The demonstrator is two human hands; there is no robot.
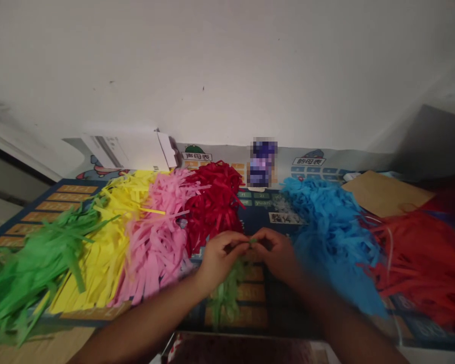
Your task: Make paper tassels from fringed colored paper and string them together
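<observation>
My left hand (pixel 220 255) and my right hand (pixel 276 253) meet at the middle of the table, fingers pinched together on a green paper strip (pixel 253 240). A loose bunch of green strips (pixel 227 293) hangs down below the hands. Both hands sit between the dark red strip pile (pixel 212 199) on the left and the blue strip pile (pixel 326 227) on the right.
Piles of cut paper strips lie across a printed mat (pixel 258 212): green (pixel 30 263), yellow (pixel 106 237), pink (pixel 161 237), and orange-red (pixel 420 253) at the far right. A white box (pixel 132 149) and a brown paper bag (pixel 382 192) sit near the wall.
</observation>
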